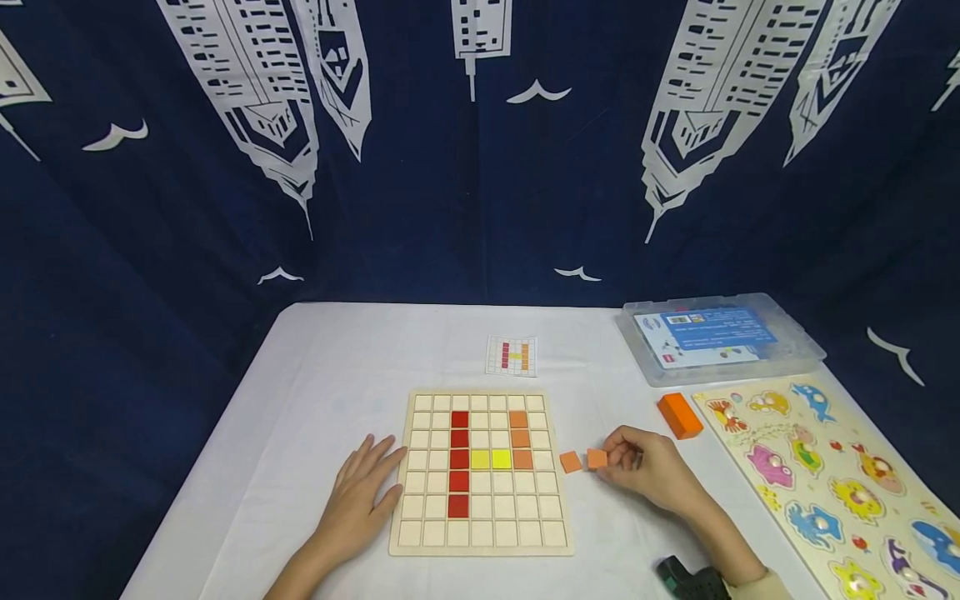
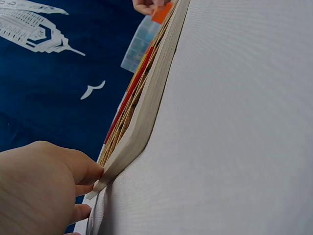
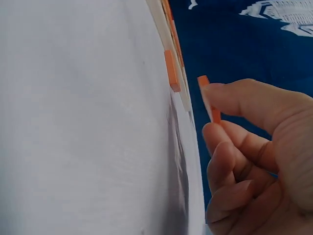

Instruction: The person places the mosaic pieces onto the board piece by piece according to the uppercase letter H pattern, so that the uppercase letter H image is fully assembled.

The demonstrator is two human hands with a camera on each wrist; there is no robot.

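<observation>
A wooden grid board lies on the white table with a column of red square tiles, two yellow tiles and a column of three orange tiles in its cells. My left hand rests at the board's left edge, fingers spread, fingertips right at the rim. Just right of the board, my right hand pinches an orange square tile between thumb and forefinger. Another orange tile lies on the cloth between that hand and the board.
Behind the board lies a small pattern card. At the back right sits a clear plastic case, with an orange block in front of it. A wooden animal puzzle covers the right side. A dark blue patterned curtain hangs behind.
</observation>
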